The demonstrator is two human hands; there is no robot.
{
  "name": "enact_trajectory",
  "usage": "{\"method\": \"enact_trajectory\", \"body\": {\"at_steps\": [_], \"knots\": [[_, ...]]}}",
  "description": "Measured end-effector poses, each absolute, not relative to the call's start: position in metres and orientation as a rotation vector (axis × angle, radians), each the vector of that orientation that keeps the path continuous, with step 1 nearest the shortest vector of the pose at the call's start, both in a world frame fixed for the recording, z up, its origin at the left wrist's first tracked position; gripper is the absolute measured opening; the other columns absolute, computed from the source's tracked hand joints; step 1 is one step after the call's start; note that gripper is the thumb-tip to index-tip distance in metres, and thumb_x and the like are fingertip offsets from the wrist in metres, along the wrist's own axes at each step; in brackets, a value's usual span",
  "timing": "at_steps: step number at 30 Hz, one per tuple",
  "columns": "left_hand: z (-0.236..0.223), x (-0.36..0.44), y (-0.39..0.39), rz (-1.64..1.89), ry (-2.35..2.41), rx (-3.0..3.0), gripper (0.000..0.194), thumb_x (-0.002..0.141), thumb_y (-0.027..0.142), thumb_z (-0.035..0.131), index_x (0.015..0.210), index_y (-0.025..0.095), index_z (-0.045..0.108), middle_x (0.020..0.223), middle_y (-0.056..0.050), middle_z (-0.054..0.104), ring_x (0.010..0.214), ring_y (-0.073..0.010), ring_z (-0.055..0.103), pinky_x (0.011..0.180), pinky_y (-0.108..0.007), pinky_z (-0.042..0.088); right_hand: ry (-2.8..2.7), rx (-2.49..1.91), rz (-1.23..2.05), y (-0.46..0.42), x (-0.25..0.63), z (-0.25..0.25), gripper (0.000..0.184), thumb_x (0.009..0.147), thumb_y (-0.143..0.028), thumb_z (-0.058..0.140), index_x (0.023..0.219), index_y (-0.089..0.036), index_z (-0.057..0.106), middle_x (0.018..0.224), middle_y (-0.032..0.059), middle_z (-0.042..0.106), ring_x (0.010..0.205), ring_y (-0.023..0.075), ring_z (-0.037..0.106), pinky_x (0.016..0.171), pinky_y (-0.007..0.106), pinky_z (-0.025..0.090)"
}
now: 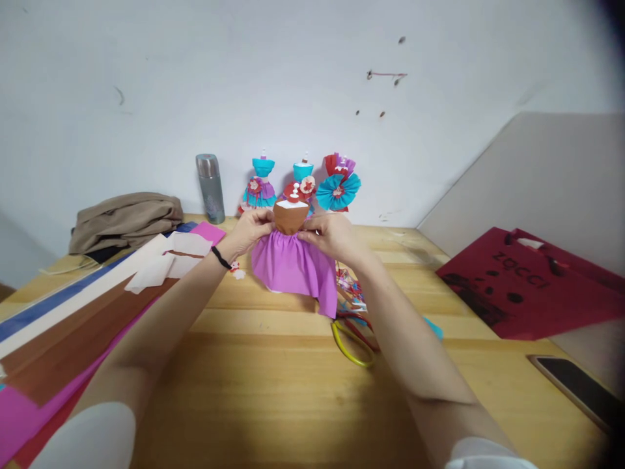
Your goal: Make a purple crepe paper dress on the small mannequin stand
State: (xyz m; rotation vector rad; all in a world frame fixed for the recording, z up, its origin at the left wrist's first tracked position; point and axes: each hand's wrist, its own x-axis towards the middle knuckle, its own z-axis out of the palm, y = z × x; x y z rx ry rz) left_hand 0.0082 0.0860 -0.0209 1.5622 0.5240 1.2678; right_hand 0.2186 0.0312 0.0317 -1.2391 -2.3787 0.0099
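Note:
A small dress form (291, 218) with a brown bodice and a white neck knob stands upright in front of me. Around its waist hangs a gathered purple paper skirt (293, 264), longer at its right end. My left hand (249, 231) pinches the waist from the left side. From the right, my right hand (332, 234) pinches the skirt's top edge at the waist, thumb against the paper. Behind stand finished-looking dress forms in blue, purple and red paper, among them a left one (263, 168) and a right one with a large blue rosette (338, 191).
Coloured paper sheets (73, 332) lie at the left beside a brown folded cloth (127, 221). A grey flask (209, 189) stands near the wall. Yellow-and-red-handled scissors (352, 344) lie by my right forearm. A red bag (532, 286) and a phone (576, 387) are at the right.

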Motion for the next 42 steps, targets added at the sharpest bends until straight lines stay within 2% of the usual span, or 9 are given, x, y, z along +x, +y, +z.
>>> {"method": "enact_trajectory", "body": {"at_steps": [5, 12, 20, 24, 29, 35, 39, 42], "knots": [[-0.019, 0.005, 0.088, 1.268, 0.511, 1.62, 0.027, 0.059, 0.031, 0.089, 0.072, 0.013, 0.071, 0.074, -0.002, 0.069, 0.073, -0.0147, 0.062, 0.078, -0.03, 0.048, -2.389, -1.198, 0.029, 0.032, 0.22, 0.03, 0.018, 0.088, -0.022, 0.062, 0.08, -0.014, 0.076, 0.077, 0.0077, 0.074, 0.068, 0.0157, 0.061, 0.063, 0.025, 0.033], [-0.035, 0.007, 0.1, 1.312, 0.463, 1.575, 0.034, 0.063, 0.041, 0.088, 0.08, 0.016, 0.074, 0.084, -0.005, 0.072, 0.085, -0.0175, 0.066, 0.082, -0.031, 0.05, -2.382, -1.171, 0.07, 0.032, 0.217, 0.03, 0.018, 0.088, -0.021, 0.062, 0.077, -0.014, 0.074, 0.071, 0.0054, 0.07, 0.065, 0.0136, 0.057, 0.062, 0.025, 0.033], [-0.046, 0.014, 0.107, 1.296, 0.445, 1.525, 0.04, 0.058, 0.045, 0.09, 0.08, 0.016, 0.074, 0.083, -0.006, 0.073, 0.083, -0.0187, 0.067, 0.083, -0.033, 0.052, -2.347, -1.128, 0.104, 0.029, 0.222, 0.025, 0.026, 0.088, -0.023, 0.06, 0.063, -0.015, 0.065, 0.059, -0.0011, 0.057, 0.056, 0.0105, 0.046, 0.058, 0.024, 0.028], [-0.043, 0.014, 0.105, 1.287, 0.44, 1.529, 0.041, 0.06, 0.044, 0.09, 0.087, 0.016, 0.075, 0.087, -0.007, 0.074, 0.085, -0.0189, 0.067, 0.084, -0.033, 0.051, -2.32, -1.134, 0.152, 0.026, 0.222, 0.024, 0.027, 0.089, -0.024, 0.059, 0.064, -0.014, 0.064, 0.061, 0.0002, 0.059, 0.057, 0.0113, 0.048, 0.058, 0.024, 0.029], [-0.034, 0.015, 0.101, 1.316, 0.448, 1.58, 0.055, 0.053, 0.044, 0.092, 0.096, 0.017, 0.071, 0.098, -0.009, 0.073, 0.098, -0.0235, 0.066, 0.09, -0.036, 0.05, -2.303, -1.156, 0.206, 0.022, 0.22, 0.023, 0.02, 0.088, -0.022, 0.059, 0.075, -0.013, 0.071, 0.07, 0.0043, 0.068, 0.064, 0.0144, 0.057, 0.062, 0.024, 0.035], [-0.026, 0.013, 0.091, 1.407, 0.541, 1.715, 0.035, 0.064, 0.038, 0.087, 0.079, 0.016, 0.065, 0.083, -0.003, 0.067, 0.083, -0.017, 0.063, 0.084, -0.032, 0.05, -2.271, -1.19, 0.216, 0.019, 0.221, 0.023, 0.02, 0.088, -0.023, 0.058, 0.082, -0.014, 0.075, 0.077, 0.0059, 0.072, 0.069, 0.016, 0.06, 0.063, 0.025, 0.037], [-0.022, 0.011, 0.085, 1.385, 0.608, 1.836, 0.028, 0.072, 0.039, 0.08, 0.067, 0.017, 0.064, 0.075, -0.003, 0.065, 0.086, -0.0198, 0.063, 0.089, -0.036, 0.049, -2.26, -1.19, 0.173, 0.018, 0.22, 0.023, 0.02, 0.087, -0.023, 0.06, 0.08, -0.012, 0.075, 0.074, 0.0053, 0.071, 0.066, 0.015, 0.058, 0.06, 0.025, 0.033], [-0.021, 0.009, 0.084, 1.323, 0.623, 1.872, 0.024, 0.074, 0.039, 0.078, 0.069, 0.018, 0.068, 0.076, -0.004, 0.066, 0.085, -0.0206, 0.062, 0.088, -0.036, 0.049, -2.245, -1.188, 0.178, 0.016, 0.219, 0.023, 0.02, 0.087, -0.022, 0.06, 0.08, -0.012, 0.076, 0.071, 0.0043, 0.069, 0.062, 0.0137, 0.056, 0.059, 0.025, 0.032]]}}
